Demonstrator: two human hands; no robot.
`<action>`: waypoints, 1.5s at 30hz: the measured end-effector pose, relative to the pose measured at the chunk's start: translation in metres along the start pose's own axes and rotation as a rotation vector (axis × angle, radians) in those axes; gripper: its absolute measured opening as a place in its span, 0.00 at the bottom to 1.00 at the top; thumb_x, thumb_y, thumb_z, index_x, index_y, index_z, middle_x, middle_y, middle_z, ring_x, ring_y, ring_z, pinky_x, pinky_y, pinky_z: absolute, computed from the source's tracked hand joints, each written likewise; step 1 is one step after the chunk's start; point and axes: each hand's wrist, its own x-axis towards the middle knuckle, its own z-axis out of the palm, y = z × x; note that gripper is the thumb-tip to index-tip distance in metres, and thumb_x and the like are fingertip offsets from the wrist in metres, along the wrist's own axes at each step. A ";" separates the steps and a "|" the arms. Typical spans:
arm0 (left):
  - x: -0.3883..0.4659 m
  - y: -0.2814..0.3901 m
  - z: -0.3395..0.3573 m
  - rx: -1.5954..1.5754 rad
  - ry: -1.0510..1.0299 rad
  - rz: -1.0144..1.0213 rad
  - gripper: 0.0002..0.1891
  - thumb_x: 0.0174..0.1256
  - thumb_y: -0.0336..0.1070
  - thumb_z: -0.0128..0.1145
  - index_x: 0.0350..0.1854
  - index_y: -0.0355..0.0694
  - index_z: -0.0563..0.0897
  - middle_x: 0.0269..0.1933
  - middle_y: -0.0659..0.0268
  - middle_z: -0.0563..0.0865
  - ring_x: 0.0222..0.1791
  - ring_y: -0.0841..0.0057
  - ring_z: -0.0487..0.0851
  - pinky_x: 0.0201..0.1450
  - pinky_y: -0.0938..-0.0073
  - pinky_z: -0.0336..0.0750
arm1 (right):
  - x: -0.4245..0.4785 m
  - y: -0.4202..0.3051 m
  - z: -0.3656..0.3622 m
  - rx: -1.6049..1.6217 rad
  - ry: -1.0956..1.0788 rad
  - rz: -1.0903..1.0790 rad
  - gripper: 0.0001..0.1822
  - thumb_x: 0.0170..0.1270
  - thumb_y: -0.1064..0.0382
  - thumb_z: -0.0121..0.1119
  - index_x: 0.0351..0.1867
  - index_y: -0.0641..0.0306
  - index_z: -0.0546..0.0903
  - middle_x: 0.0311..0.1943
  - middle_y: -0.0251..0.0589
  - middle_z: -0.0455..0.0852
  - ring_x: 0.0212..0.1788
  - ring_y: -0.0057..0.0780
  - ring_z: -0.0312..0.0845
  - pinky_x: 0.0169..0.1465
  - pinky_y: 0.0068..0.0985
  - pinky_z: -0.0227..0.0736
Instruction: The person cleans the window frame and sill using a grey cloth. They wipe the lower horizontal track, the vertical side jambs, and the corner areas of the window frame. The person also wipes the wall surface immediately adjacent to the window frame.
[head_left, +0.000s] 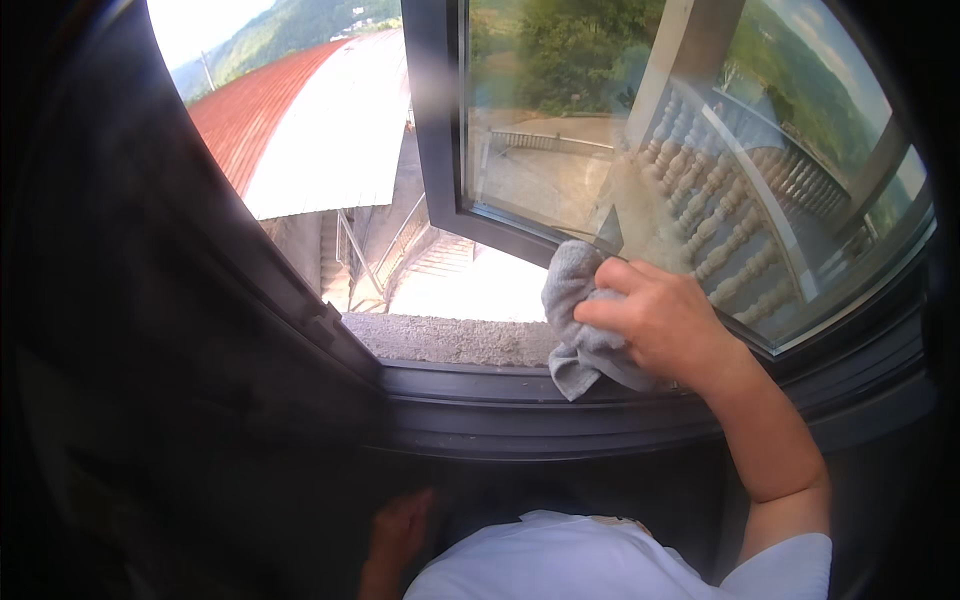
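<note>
My right hand (660, 315) grips a bunched grey cloth (574, 292). The cloth lies against the lower edge of the dark casement sash (495, 229), which is swung outward. A loose corner of it hangs over the window sill track (465, 386). Behind my knuckles is the sash's glass pane (555, 90), showing reflections and a balustrade. My left hand (401, 525) is low in the shade beside my body, away from the window. Its fingers look curled, but the dimness hides whether they hold anything.
Dark window frame (315, 315) runs down the left of the opening. Outside the track is a rough concrete ledge (450, 339). Beyond and below lie a red curved metal roof (262, 112), stairs with metal railings (375, 262) and bright paving. Stone balusters (720, 202) appear through the glass at right.
</note>
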 end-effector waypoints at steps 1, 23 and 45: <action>-0.003 -0.001 -0.001 0.027 0.002 -0.015 0.10 0.58 0.28 0.53 0.42 0.40 0.81 0.36 0.57 0.84 0.35 0.61 0.83 0.37 0.67 0.78 | -0.011 0.004 -0.005 -0.026 -0.207 -0.059 0.15 0.44 0.70 0.57 0.35 0.47 0.81 0.35 0.30 0.76 0.38 0.31 0.75 0.37 0.27 0.74; -0.030 -0.013 -0.011 0.058 0.106 -0.058 0.13 0.53 0.25 0.55 0.42 0.43 0.81 0.31 0.57 0.83 0.32 0.61 0.82 0.32 0.65 0.77 | 0.084 -0.079 0.079 0.321 -0.305 -0.294 0.14 0.41 0.68 0.59 0.34 0.50 0.81 0.34 0.37 0.76 0.38 0.36 0.78 0.36 0.30 0.75; 0.017 -0.033 0.028 -0.026 -0.087 0.153 0.11 0.56 0.27 0.54 0.42 0.42 0.81 0.33 0.56 0.83 0.33 0.60 0.82 0.35 0.64 0.76 | -0.148 0.048 0.006 0.167 -0.056 0.336 0.19 0.33 0.76 0.59 0.34 0.60 0.80 0.34 0.36 0.81 0.44 0.38 0.71 0.48 0.30 0.69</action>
